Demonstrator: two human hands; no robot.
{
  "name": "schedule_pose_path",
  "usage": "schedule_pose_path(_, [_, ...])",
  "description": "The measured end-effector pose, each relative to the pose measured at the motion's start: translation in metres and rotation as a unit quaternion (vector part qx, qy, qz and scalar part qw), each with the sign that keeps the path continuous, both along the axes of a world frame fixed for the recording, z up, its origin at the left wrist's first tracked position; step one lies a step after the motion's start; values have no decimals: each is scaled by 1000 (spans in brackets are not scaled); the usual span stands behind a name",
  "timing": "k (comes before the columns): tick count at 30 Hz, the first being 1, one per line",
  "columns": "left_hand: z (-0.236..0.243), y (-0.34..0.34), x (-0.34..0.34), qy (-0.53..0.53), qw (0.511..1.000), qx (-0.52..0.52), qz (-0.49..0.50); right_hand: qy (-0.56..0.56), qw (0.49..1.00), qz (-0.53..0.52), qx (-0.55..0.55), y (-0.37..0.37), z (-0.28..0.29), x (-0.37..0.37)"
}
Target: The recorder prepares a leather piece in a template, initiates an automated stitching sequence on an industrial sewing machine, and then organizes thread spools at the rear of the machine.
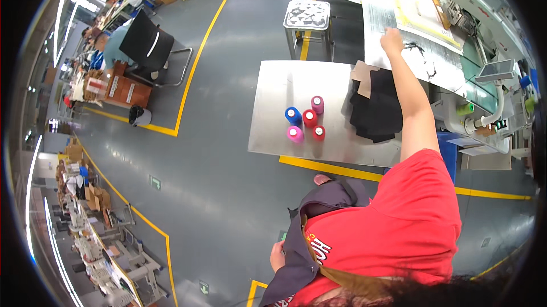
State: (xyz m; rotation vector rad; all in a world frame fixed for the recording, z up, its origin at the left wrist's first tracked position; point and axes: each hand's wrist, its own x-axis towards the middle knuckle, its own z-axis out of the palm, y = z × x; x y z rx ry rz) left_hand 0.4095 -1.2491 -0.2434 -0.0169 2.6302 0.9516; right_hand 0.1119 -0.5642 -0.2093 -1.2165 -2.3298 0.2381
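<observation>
My right arm reaches out over the sewing machine's table [373, 16]. At its end my right hand [391, 41] is closed, and whatever is in its fingers is too small to make out. Beside it on the table lie dark thread scraps [419, 50]. My left hand [277, 257] hangs low by my dark apron [296, 250], which hides part of it; its fingers do not show well enough to read. A black stack of cut fabric [373, 107] rests on the metal table [273, 90], below my right forearm, with a beige piece [363, 76] by it.
Several thread cones, among them a blue cone [293, 115] and a pink cone [295, 134], stand on the metal table. Beyond are a stool [307, 15], the sewing machine [456, 16] and a small screen [496, 70]. A black chair [146, 42] and seated people are far left.
</observation>
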Motion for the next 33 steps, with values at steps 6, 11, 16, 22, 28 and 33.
schedule_pose_path(6, [-50,-105,-122,-18,995,96,-2,47,978,200,-37,-139,-22,-60])
schedule_pose_path(11, [7,-156,-268,95,978,2,-184,-9,980,102,-170,-254,-73,-45])
schedule_pose_path(16, [23,-191,-379,5,968,23,-252,-94,935,173,-294,-404,-131,-14])
schedule_pose_path(22, [39,-137,-499,25,852,-65,-519,-297,816,283,-408,-553,-167,-1])
schedule_pose_path(28, [32,-68,-608,72,818,16,-571,-328,793,248,-449,-542,-193,-86])
schedule_pose_path(33, [18,-38,-709,78,871,43,-483,-388,799,312,-337,-482,-152,-228])
